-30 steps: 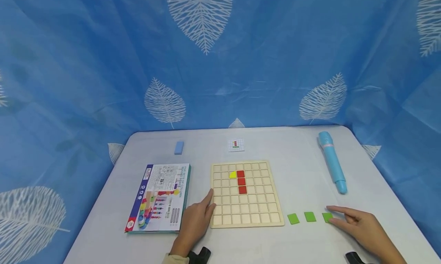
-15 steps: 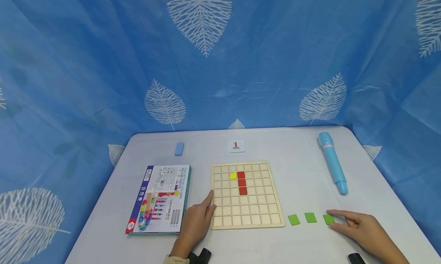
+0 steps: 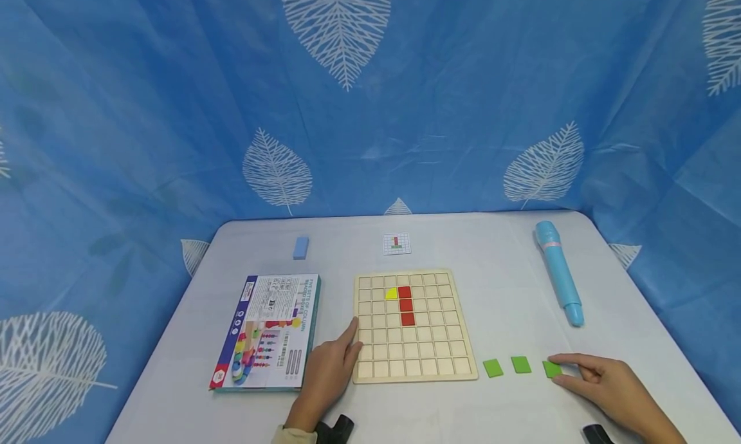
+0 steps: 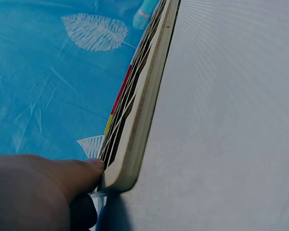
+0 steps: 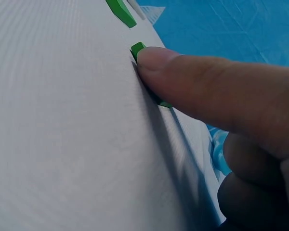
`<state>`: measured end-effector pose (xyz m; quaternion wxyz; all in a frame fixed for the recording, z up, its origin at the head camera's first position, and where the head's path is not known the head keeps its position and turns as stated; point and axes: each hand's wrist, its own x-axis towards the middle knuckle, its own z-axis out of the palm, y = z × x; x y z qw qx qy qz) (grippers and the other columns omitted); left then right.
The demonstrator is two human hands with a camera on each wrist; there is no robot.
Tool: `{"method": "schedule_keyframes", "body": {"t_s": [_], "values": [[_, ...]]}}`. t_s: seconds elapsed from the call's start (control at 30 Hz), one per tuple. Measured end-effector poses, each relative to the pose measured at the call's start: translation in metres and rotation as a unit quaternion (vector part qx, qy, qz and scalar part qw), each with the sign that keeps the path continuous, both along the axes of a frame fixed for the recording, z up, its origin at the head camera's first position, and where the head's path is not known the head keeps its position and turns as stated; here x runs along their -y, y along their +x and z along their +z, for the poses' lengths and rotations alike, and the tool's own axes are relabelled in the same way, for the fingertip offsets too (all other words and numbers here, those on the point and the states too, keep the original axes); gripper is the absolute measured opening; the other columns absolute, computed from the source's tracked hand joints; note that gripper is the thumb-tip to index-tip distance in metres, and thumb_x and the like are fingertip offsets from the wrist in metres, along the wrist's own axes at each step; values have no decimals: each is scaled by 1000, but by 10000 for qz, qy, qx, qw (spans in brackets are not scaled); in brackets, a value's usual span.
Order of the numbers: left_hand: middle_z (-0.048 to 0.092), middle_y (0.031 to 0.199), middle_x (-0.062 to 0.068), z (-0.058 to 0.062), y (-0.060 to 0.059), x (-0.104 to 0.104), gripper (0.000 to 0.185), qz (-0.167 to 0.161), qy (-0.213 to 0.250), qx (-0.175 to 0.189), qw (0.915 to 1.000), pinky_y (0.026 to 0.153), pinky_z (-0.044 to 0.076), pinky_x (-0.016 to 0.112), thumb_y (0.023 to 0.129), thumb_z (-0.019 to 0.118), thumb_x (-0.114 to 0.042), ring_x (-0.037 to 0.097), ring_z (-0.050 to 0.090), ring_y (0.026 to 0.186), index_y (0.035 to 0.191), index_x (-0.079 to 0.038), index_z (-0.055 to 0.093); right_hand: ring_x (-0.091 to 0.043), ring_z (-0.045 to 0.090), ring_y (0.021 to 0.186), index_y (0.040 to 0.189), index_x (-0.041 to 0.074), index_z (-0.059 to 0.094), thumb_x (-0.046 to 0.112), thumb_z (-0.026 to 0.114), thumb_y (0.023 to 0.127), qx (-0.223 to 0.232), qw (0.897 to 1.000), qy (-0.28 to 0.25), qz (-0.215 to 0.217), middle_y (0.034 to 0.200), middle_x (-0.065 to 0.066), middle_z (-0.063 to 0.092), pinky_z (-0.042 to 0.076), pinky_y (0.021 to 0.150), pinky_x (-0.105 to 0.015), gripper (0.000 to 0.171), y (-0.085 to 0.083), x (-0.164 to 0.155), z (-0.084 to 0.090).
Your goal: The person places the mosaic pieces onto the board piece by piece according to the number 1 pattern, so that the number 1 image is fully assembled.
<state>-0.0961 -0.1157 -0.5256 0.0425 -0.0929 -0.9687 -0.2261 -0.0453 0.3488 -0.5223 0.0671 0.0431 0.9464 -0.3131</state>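
A wooden grid board (image 3: 413, 360) lies mid-table with one yellow tile (image 3: 391, 294) and a column of red tiles (image 3: 406, 305) in its cells. My left hand (image 3: 347, 344) rests flat on the table, fingertips against the board's left edge (image 4: 135, 120). Three green tiles lie in a row right of the board: (image 3: 493, 367), (image 3: 521, 365) and the rightmost green tile (image 3: 550, 369). My right hand (image 3: 570, 370) pinches that rightmost tile (image 5: 137, 48) between forefinger and thumb (image 5: 192, 82); it still lies on the table.
A colourful flat box (image 3: 266, 331) lies left of the board. A blue pen (image 3: 558, 273) is at the right, a small blue block (image 3: 300, 248) and a pattern card (image 3: 396, 244) at the back. Blue leaf-print cloth surrounds the white table (image 3: 509, 289).
My right hand's forefinger and thumb have drawn in slightly round the rightmost green tile. The left hand and the board have not moved.
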Motion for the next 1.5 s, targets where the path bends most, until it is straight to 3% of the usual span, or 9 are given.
{"method": "schedule_keyframes", "body": {"t_s": [0.27, 0.47, 0.77, 1.0, 1.17, 1.5], "values": [[55, 58, -10, 0, 0, 1, 51, 4, -14, 58, 10000, 57, 44, 26, 92, 59, -36, 1, 49, 55, 137, -15, 49, -10, 35, 49, 108, 20, 70, 54, 70, 75, 92, 9999, -63, -129, 55, 3, 36, 31, 48, -25, 47, 0, 3, 2], [61, 63, -7, 0, 1, 1, 50, 23, 33, -41, 10000, 55, 44, 24, 91, 60, -34, 0, 50, 55, 136, -14, 50, -10, 35, 48, 108, 18, 71, 57, 68, 75, -132, 9995, 11, -289, 54, 2, 37, 30, 46, -26, 51, 2, 5, 0], [46, 54, -13, 1, 0, 1, 51, 20, 53, 88, 9999, 55, 41, 24, 92, 59, -35, 1, 45, 52, 138, -16, 49, -12, 35, 45, 107, 16, 71, 53, 70, 75, -488, 9977, 112, -447, 53, 2, 37, 29, 42, -26, 49, 1, 11, 2], [51, 56, -11, 1, 0, 1, 51, 6, 102, 83, 9999, 55, 41, 25, 92, 59, -34, 1, 46, 54, 138, -15, 49, -9, 31, 41, 98, 23, 73, 43, 76, 74, -1174, 9926, 317, -12, 49, 7, 32, 27, 40, -25, 32, -7, 20, 10], [46, 53, -13, 2, 0, 0, 51, -5, 119, 147, 9998, 54, 40, 24, 92, 58, -35, 2, 45, 52, 138, -16, 47, -4, 27, 41, 95, 26, 73, 35, 79, 72, -1611, 9859, 292, 337, 47, 11, 30, 28, 39, -24, 25, -16, 27, 17], [45, 53, -13, 3, 0, 0, 51, 0, 105, 158, 9998, 55, 41, 25, 92, 59, -34, 2, 45, 53, 138, -16, 48, -2, 27, 41, 96, 27, 72, 40, 77, 73, -1480, 9854, 138, 827, 47, 13, 31, 28, 40, -22, 27, -32, 54, 30]]}}
